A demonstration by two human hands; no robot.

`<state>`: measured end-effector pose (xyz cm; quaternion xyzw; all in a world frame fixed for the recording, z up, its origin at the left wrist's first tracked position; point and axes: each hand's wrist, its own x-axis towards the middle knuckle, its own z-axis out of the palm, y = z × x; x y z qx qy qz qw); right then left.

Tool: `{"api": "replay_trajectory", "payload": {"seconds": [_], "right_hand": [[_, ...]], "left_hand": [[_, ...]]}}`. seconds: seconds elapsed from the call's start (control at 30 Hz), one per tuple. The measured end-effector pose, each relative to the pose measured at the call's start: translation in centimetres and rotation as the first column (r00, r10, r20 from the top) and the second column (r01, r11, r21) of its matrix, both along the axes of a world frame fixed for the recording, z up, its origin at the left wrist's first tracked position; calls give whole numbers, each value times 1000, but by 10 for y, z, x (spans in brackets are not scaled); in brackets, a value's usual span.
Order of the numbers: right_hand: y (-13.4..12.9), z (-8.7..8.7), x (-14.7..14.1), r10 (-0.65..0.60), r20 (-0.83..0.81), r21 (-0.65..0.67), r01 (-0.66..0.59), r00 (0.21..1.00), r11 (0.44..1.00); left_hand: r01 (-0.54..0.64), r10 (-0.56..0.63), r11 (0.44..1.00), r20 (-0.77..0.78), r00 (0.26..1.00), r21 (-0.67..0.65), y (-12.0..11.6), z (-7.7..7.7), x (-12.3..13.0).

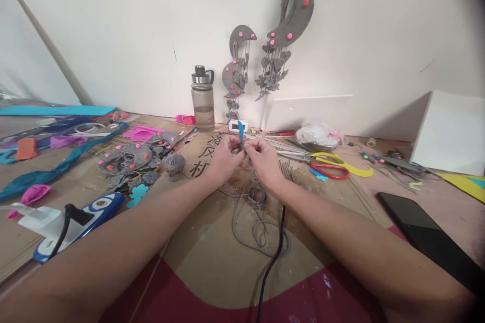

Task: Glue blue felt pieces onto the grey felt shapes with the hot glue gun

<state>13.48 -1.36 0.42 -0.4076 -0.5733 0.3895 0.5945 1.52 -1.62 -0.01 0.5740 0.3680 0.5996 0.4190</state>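
Observation:
Above the cardboard, my left hand (226, 156) and my right hand (262, 158) meet fingertip to fingertip. Between them a small blue curved piece (241, 131) stands up, its lower end hidden by the fingers of both closed hands. Something grey, too small to make out, shows at the pinch. Loose grey yarn (257, 197) lies coiled under the hands, and its loops spread toward me. A ball of grey yarn (174, 164) rests left of my left wrist. Scissors with red handles (333, 170) lie to the right of my right hand.
A water bottle (203, 101) stands behind the hands. Grey crescent hangings (295, 20) hang on the wall. A blue power strip (100, 209) sits at left, a black phone (417, 227) at right. A black cable (279, 242) runs down the middle.

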Motion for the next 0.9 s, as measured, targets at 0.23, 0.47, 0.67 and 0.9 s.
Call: {"api": "replay_trajectory", "payload": {"seconds": [0.23,0.47,0.67,0.9], "right_hand": [[-8,4,-2,48,12,36,-48,999,998],[-10,3,-2,10,111,112,-23,994,993],[-8,1,-3,35,73,85,-41,997,996],[-5,-1,-1,-5,128,113,-10,992,994]], "left_hand": [[63,-48,993,151,987,-97,-2,7,4],[138,-114,985,216,970,-100,-4,7,4],[95,-65,990,252,966,-107,2,2,2],[86,-65,993,239,969,-78,1,3,2]]}}
